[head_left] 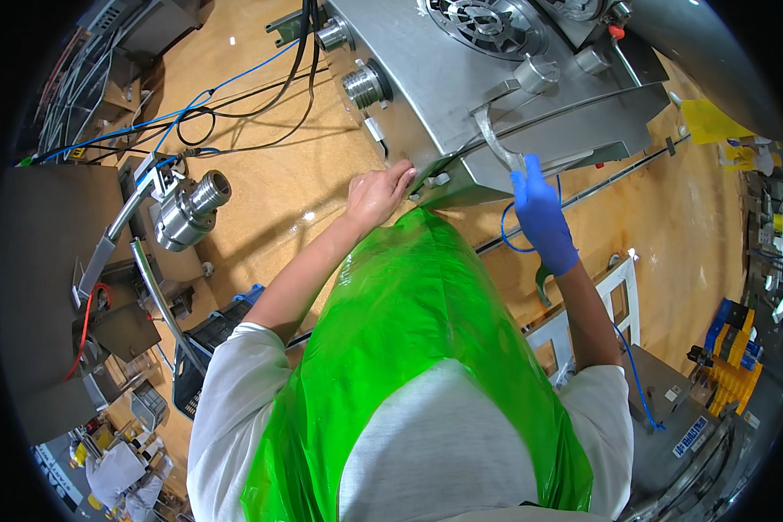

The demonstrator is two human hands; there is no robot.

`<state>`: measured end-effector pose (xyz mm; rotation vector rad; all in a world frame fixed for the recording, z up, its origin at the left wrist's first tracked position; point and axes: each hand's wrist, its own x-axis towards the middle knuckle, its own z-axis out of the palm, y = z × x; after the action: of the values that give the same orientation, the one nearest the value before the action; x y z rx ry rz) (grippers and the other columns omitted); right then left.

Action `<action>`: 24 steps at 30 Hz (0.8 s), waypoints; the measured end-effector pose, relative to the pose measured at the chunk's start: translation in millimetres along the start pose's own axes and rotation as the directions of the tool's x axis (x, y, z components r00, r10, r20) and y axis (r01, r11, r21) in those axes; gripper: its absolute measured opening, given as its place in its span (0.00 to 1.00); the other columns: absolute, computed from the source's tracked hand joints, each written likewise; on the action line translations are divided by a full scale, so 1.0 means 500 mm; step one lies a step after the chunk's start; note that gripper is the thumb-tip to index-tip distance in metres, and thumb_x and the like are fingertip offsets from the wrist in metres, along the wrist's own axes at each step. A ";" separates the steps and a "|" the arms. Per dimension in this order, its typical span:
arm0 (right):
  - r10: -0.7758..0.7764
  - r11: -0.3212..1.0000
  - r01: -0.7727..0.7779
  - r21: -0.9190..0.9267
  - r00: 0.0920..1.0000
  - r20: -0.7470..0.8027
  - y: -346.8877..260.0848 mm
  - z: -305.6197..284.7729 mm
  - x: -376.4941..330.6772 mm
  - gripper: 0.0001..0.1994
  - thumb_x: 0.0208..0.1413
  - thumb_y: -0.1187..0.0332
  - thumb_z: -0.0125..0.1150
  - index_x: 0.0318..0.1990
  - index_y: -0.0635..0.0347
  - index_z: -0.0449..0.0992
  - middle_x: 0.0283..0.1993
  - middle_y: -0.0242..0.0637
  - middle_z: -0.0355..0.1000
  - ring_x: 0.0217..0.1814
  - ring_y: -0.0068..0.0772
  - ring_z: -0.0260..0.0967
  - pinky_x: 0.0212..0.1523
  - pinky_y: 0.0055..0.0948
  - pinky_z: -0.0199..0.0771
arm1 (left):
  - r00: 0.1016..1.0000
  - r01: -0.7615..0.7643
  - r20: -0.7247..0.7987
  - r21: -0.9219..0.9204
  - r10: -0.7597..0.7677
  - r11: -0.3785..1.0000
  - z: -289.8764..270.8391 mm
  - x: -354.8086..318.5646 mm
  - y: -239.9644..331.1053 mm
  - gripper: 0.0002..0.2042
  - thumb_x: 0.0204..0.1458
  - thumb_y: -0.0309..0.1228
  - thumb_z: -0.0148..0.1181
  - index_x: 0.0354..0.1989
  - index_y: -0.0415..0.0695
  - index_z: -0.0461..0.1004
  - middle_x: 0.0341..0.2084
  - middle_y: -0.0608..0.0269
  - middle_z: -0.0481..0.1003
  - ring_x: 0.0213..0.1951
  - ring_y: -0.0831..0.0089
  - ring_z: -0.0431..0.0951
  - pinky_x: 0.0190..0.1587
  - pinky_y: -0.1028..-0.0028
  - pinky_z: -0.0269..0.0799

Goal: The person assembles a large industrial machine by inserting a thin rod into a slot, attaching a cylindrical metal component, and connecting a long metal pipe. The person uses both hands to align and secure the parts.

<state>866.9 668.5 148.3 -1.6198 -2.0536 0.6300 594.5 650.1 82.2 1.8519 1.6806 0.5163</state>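
Note:
My left hand [379, 197], bare, has its fingers curled at the near left edge of a stainless-steel machine [409, 65]. My right hand [541, 213], in a blue glove, is closed around the lower end of a curved metal wrench [494, 137]. The wrench's upper end reaches a round metal fitting [537, 75] on the machine's top. Between my hands, small metal knobs [438, 180] stick out of the machine's near side. A threaded metal outlet [365, 85] juts from its left side.
Left stands a grey steel machine [52, 287] with a threaded metal head [190, 210] on an arm. Black and blue cables [209, 104] cross the tan floor. A white frame [622, 300] and a green hook [544, 284] lie right of me. A black crate [196, 365] is at lower left.

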 end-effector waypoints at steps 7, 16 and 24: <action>0.125 0.991 -0.128 0.033 0.988 0.086 -0.093 0.005 -0.017 0.14 0.64 0.63 0.45 0.52 0.59 0.59 0.28 0.63 0.69 0.34 0.68 0.68 0.29 0.58 0.63 | 1.000 0.001 0.005 -0.056 -0.001 0.998 -0.002 0.010 -0.021 0.15 0.63 0.46 0.41 0.35 0.50 0.70 0.22 0.54 0.75 0.29 0.49 0.76 0.31 0.54 0.69; 0.094 0.995 -0.097 0.027 0.992 0.084 -0.104 0.057 -0.032 0.13 0.65 0.63 0.44 0.52 0.57 0.59 0.26 0.57 0.70 0.31 0.63 0.70 0.27 0.54 0.64 | 0.998 -0.047 -0.050 -0.086 0.042 0.995 0.004 0.006 -0.022 0.15 0.63 0.46 0.42 0.36 0.50 0.71 0.22 0.53 0.75 0.29 0.48 0.76 0.30 0.54 0.69; 0.197 0.980 -0.194 -0.034 0.973 0.120 -0.140 0.046 -0.034 0.12 0.65 0.63 0.45 0.52 0.56 0.59 0.32 0.57 0.72 0.37 0.62 0.70 0.33 0.52 0.66 | 1.000 -0.022 -0.018 -0.072 0.021 0.997 -0.006 0.006 -0.027 0.15 0.63 0.45 0.42 0.36 0.50 0.71 0.21 0.52 0.75 0.28 0.48 0.76 0.31 0.53 0.68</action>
<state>802.8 635.8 171.0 -1.8540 -2.0060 0.7958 582.9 653.9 75.4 1.8204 1.6326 0.5956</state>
